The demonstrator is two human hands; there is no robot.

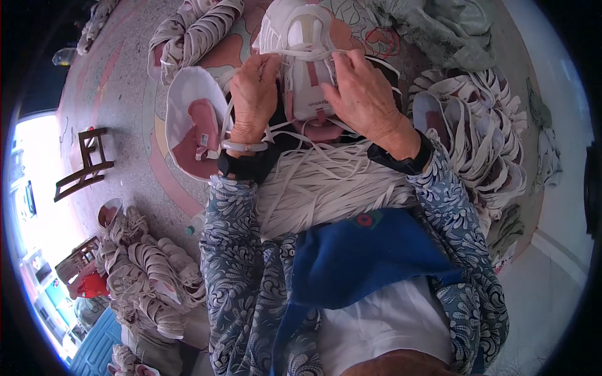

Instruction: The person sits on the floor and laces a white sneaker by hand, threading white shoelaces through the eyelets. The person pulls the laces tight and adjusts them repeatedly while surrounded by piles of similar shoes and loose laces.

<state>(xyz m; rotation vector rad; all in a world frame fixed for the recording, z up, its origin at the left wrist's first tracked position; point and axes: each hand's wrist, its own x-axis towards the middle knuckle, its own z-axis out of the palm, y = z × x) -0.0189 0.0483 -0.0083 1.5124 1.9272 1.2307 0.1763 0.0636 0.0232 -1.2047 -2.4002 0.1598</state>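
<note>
In front of me lies a white and pink shoe upper [305, 88], its tongue toward me and its toe pointing away. A white shoelace [307, 54] runs across it, through the eyelet area. On the left side of the upper, my left hand [256, 91] pinches the lace. My right hand [365, 94] grips the lace on the other side, thumb beside the tongue. A thick bundle of loose white laces [332, 188] covers my lap just below the upper. Another white upper with pink lining [194, 125] lies beside my left wrist, opening upward.
Stacked uppers lie at the right [483, 125], the upper left [194, 37] and the lower left [150, 269]. A grey-green cloth sack [445, 31] sits at the far right. A small wooden stool [88, 164] stands on the patterned floor to the left.
</note>
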